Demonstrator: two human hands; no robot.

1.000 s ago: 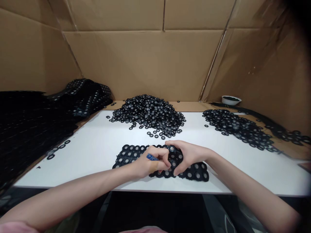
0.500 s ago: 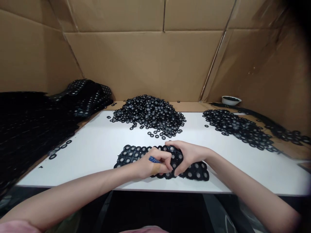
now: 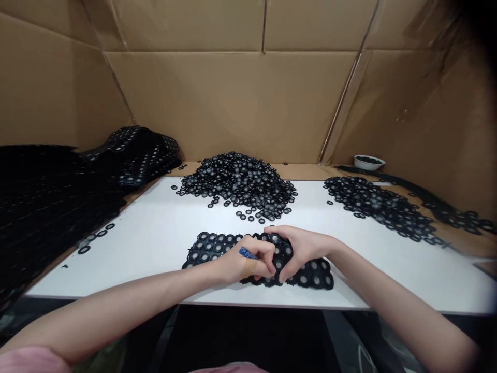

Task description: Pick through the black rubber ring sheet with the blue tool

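Note:
A black rubber sheet of moulded rings [image 3: 209,246] lies on the white table, its rings in rows with pale centres. My left hand [image 3: 252,259] is pinched on the middle of this sheet, fingertips near its front edge. A blue band with writing and a tan plaster show on that hand. My right hand [image 3: 301,248] grips the sheet just to the right, thumb in front and fingers over the back edge. Between the two hands the sheet bulges up slightly. What sits exactly under the left fingertips is hidden.
Behind the sheet rises a large pile of loose black rings [image 3: 236,178]; another ring pile [image 3: 376,204] spreads at right, near a white bowl [image 3: 368,162]. Stacked black sheets [image 3: 50,207] cover the left side. Cardboard walls [image 3: 233,103] enclose the white table [image 3: 155,228].

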